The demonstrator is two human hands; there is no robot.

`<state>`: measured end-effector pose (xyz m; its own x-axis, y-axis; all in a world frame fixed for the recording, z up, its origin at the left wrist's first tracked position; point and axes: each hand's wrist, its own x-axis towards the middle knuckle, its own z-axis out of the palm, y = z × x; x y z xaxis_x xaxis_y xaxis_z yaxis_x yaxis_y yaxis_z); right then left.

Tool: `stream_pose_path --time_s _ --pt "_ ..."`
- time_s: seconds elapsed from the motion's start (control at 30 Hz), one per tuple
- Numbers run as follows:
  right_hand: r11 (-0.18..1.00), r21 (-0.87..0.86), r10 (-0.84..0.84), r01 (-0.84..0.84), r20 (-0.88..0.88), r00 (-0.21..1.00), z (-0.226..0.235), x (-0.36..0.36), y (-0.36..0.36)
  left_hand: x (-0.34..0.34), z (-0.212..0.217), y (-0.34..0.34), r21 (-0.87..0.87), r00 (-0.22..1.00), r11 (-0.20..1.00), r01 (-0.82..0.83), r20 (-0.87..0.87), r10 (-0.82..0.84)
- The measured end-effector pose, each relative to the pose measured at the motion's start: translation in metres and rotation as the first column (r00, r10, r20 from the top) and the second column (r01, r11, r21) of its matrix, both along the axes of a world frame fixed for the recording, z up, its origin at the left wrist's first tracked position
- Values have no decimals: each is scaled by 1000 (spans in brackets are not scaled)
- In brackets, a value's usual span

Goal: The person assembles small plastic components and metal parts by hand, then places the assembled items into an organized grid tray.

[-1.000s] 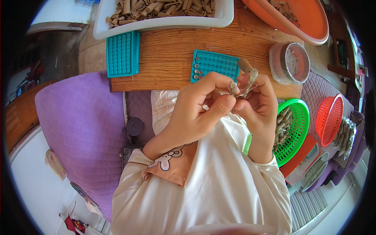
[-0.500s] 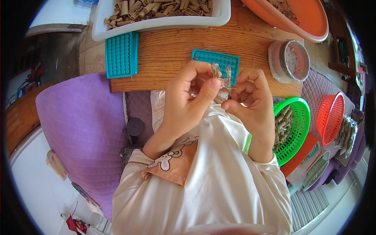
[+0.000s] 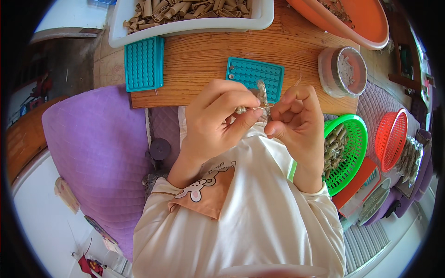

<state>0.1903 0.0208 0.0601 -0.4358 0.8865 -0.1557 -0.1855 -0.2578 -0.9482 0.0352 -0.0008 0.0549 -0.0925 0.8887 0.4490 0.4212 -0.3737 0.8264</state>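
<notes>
My left hand is closed in a pinch, holding a small grey-brown dried bundle whose rounded end pokes out between the fingers. Upright between both hands stands a second, looped dried bundle, with what looks like pale thread at its middle. My right hand has curled fingers, and its thumb and fingertips meet the lower part of that looped bundle. The exact grip there is partly hidden. Just beyond the hands, on the wooden table, lies a teal tray with round pockets; small pieces sit in its left pockets.
A second teal tray lies left. Behind are a white tub of brown curled pieces and an orange basin. A clear container holds white bits. At right are a green basket of dried bundles and a red basket.
My left hand has turned and lowered, tipping its bundle from upright to lying sideways. The looped bundle has shifted slightly left, closer to the left fingertips. My right hand has barely moved.
</notes>
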Motion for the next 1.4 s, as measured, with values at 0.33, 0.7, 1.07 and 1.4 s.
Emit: stream_pose_path --time_s 0.33,0.7,1.07,1.4 --pt "994 73 58 -84 302 952 10 -8 -5 7 -13 -6 -182 924 980 -83 353 144" --pt "989 -144 -54 12 -293 954 -10 -5 1 6 -8 -2 14 982 999 51 183 -52" --pt "786 -330 -45 -522 -874 485 -21 -5 4 13 -12 3 404 999 915 -3 -48 25" --pt "551 -312 -375 -774 -921 104 -33 -12 -3 16 -13 6 480 998 877 -11 -47 38"
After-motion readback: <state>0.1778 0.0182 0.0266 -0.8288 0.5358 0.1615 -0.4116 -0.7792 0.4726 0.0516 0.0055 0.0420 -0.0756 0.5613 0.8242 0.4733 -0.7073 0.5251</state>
